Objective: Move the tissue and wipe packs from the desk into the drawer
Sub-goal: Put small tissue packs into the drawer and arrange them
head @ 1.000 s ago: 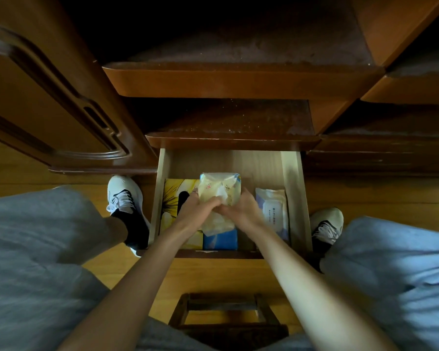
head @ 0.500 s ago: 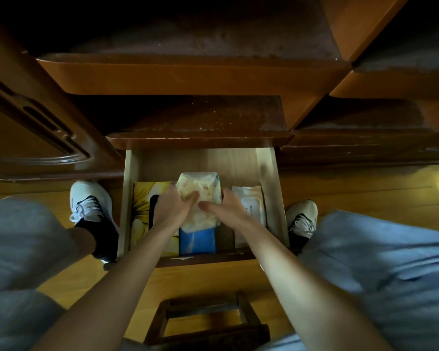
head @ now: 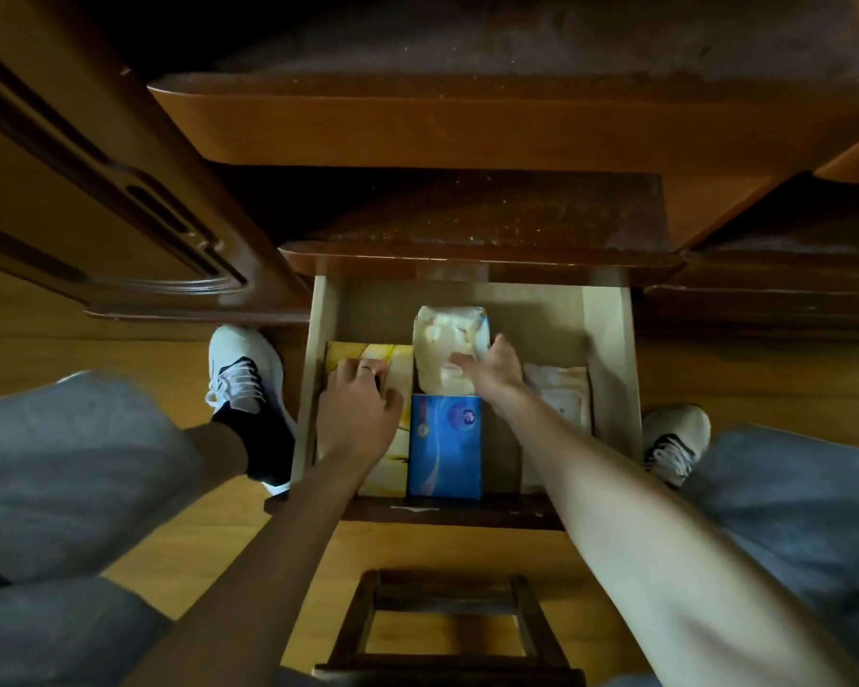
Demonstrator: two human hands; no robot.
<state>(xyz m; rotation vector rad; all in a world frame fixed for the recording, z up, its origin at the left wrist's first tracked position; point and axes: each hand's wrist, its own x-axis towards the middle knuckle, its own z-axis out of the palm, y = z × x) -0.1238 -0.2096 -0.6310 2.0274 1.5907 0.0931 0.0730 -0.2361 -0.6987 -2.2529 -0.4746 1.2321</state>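
In the open drawer (head: 611,339) lie four packs. The left hand (head: 355,414) rests with curled fingers on the yellow pack (head: 398,359). The right hand (head: 492,371), fingers spread, touches the cream tissue pack (head: 447,334), behind the blue pack (head: 445,446). The white wipe pack (head: 564,394), somewhat blurred, lies at the right.

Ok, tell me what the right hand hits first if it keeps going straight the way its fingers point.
Most likely the cream tissue pack: the right hand points up and left with its fingertips already over that pack. Whether they touch it is unclear from this view.
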